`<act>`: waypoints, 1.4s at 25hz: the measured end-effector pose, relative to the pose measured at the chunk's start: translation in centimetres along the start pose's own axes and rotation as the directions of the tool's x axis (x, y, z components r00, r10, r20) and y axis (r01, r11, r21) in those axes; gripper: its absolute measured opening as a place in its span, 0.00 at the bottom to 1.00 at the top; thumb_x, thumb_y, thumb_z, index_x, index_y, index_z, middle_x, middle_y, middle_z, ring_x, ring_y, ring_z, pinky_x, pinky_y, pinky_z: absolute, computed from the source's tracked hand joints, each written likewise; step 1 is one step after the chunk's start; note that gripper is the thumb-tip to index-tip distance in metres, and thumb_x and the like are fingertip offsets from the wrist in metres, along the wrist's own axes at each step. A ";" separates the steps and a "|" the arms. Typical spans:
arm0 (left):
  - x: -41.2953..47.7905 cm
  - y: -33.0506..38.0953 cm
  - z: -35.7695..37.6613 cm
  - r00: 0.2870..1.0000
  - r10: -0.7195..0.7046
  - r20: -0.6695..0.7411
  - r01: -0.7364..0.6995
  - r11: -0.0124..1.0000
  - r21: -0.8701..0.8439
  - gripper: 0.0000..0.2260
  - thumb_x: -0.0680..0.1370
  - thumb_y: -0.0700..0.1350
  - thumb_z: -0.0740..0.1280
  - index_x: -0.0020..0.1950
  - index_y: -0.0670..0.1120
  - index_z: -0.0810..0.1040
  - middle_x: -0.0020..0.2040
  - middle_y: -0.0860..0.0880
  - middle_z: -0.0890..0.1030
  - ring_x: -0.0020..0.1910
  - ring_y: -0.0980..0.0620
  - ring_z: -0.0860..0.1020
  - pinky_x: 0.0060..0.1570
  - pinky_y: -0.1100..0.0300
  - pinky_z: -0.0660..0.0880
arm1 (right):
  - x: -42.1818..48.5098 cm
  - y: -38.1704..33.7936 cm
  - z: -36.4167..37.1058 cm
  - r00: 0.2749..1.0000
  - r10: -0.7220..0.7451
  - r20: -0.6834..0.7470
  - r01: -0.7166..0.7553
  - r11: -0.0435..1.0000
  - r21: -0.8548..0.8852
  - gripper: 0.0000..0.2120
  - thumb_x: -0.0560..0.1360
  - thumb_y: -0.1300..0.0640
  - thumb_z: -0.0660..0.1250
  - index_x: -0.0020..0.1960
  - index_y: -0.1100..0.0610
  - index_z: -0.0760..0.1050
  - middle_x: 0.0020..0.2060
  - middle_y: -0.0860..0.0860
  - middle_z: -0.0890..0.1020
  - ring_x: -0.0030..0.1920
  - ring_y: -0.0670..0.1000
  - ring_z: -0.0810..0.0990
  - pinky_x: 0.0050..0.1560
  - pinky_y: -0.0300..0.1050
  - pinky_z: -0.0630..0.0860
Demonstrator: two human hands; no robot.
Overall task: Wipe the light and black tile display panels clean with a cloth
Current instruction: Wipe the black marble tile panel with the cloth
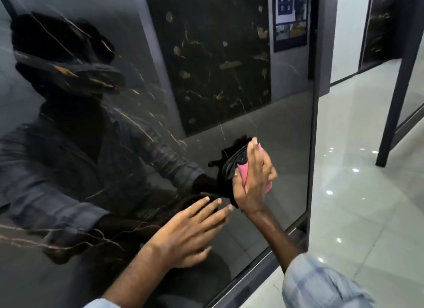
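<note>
Nearest the lens, lower right: light blue sleeve (321, 284) on the right arm, forearm bare above it, rising toward the frame centre.

Right hand (254, 177), just right of centre: palm faces the panel and the fingers point up, mostly straight and close together. They press a pink cloth (242, 172) flat against the surface. The cloth shows at the hand's left edge and again at its lower right edge; the rest is hidden under the palm. Cannot tell how the thumb sits.

Left hand (188, 229), lower centre, below and left of the right hand: fingers straight and spread, fingertips on the panel, holding nothing. Its fingertips lie just beside the right wrist; cannot tell whether they touch it.

Black tile panel (286, 147): fills the left and centre of the frame, upright, glossy, with thin gold veins. It mirrors the person (68, 124), both hands, a black gold-veined slab (218, 55) and a poster (290, 16) at top centre. The cloth sits in the panel's lower right part, near its dark edge frame (312, 158).

Right of the frame: glossy pale floor tiles (367, 204) with light spots. A dark slanted post (394, 101) stands on them, with another dark veined panel (378, 25) at upper right.
</note>
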State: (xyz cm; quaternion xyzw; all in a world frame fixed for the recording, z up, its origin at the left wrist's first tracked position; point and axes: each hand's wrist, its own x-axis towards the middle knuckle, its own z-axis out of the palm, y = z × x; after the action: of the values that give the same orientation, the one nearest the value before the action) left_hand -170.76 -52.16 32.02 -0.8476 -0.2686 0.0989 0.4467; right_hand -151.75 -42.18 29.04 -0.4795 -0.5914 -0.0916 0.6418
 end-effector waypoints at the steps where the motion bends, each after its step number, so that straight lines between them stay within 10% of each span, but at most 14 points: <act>1: -0.2 0.2 0.5 1.000 -0.013 0.016 0.012 1.000 0.025 0.32 0.78 0.57 0.66 0.80 0.44 0.70 0.85 0.41 0.55 0.84 0.39 0.51 0.81 0.40 0.36 | 2.0 0.8 -0.2 0.999 0.039 -0.021 -0.039 0.999 0.027 0.34 0.79 0.46 0.56 0.83 0.51 0.55 0.82 0.49 0.60 0.79 0.53 0.60 0.70 0.58 0.60; 7: 0.2 0.3 1.4 0.998 -0.063 -0.007 0.064 0.995 0.072 0.34 0.79 0.54 0.66 0.82 0.40 0.63 0.85 0.38 0.52 0.84 0.36 0.48 0.81 0.39 0.38 | 0.6 3.9 0.8 0.866 0.488 -0.108 -0.476 0.872 0.117 0.31 0.82 0.43 0.53 0.83 0.45 0.50 0.82 0.43 0.57 0.78 0.46 0.57 0.74 0.62 0.56; 11: 0.0 0.4 1.7 0.998 -0.069 0.007 0.068 0.993 0.099 0.36 0.80 0.55 0.63 0.83 0.39 0.59 0.85 0.37 0.48 0.84 0.36 0.46 0.81 0.38 0.38 | -12.8 3.1 2.2 0.833 0.549 0.071 -0.553 0.828 0.086 0.31 0.82 0.34 0.44 0.83 0.39 0.44 0.82 0.37 0.49 0.79 0.44 0.52 0.75 0.66 0.54; 17: 0.1 0.6 1.4 0.998 -0.064 0.012 0.062 0.995 0.076 0.34 0.80 0.54 0.63 0.82 0.39 0.63 0.85 0.38 0.51 0.84 0.36 0.49 0.82 0.39 0.41 | -3.8 8.0 1.6 0.754 0.657 -0.030 -0.651 0.752 0.106 0.32 0.80 0.43 0.53 0.83 0.45 0.52 0.82 0.43 0.59 0.78 0.48 0.57 0.68 0.54 0.51; 19: 0.3 1.0 1.3 0.995 -0.095 0.002 0.095 0.995 0.041 0.33 0.79 0.55 0.64 0.81 0.40 0.66 0.85 0.38 0.52 0.84 0.37 0.51 0.82 0.39 0.44 | -7.2 9.7 2.5 0.587 0.809 -0.018 -0.795 0.581 0.173 0.31 0.80 0.41 0.52 0.82 0.42 0.55 0.80 0.44 0.62 0.78 0.50 0.61 0.72 0.57 0.54; 22: 0.5 1.5 1.7 0.997 -0.076 0.001 0.076 0.996 0.052 0.33 0.79 0.55 0.64 0.81 0.41 0.66 0.85 0.39 0.49 0.84 0.38 0.50 0.82 0.39 0.44 | -16.2 9.1 4.0 0.082 0.994 0.073 -0.985 0.069 0.159 0.28 0.82 0.39 0.49 0.81 0.42 0.57 0.78 0.50 0.67 0.77 0.57 0.64 0.75 0.64 0.58; 24: 0.4 1.6 1.8 0.997 -0.072 0.000 0.072 0.995 0.063 0.32 0.81 0.54 0.62 0.82 0.41 0.64 0.85 0.39 0.48 0.84 0.38 0.49 0.82 0.39 0.43 | -19.1 8.4 4.8 -0.118 0.985 0.129 -0.973 -0.140 0.182 0.31 0.79 0.36 0.48 0.81 0.43 0.57 0.78 0.53 0.67 0.76 0.60 0.66 0.75 0.67 0.60; 30: 0.3 1.7 1.8 0.995 -0.095 0.012 0.093 0.993 0.079 0.31 0.82 0.55 0.60 0.82 0.42 0.64 0.85 0.39 0.48 0.84 0.38 0.50 0.81 0.39 0.44 | -21.2 9.7 5.8 -0.176 0.964 0.199 -0.957 -0.215 0.194 0.44 0.64 0.27 0.43 0.78 0.38 0.55 0.76 0.53 0.68 0.72 0.62 0.70 0.71 0.71 0.65; 35: 0.1 1.6 1.5 0.997 -0.080 -0.001 0.080 0.996 0.029 0.26 0.83 0.52 0.58 0.79 0.43 0.69 0.85 0.40 0.53 0.84 0.38 0.53 0.81 0.40 0.47 | -19.2 10.2 4.5 -0.134 0.982 0.133 -0.975 -0.155 0.159 0.31 0.83 0.42 0.48 0.83 0.52 0.52 0.81 0.53 0.61 0.77 0.62 0.64 0.77 0.63 0.60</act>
State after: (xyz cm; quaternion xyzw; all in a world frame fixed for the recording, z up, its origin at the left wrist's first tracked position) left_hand -170.66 -51.78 29.91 -0.8295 -0.3011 0.0850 0.4626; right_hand -153.20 -42.24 6.83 -0.6893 -0.0220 0.4764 0.5453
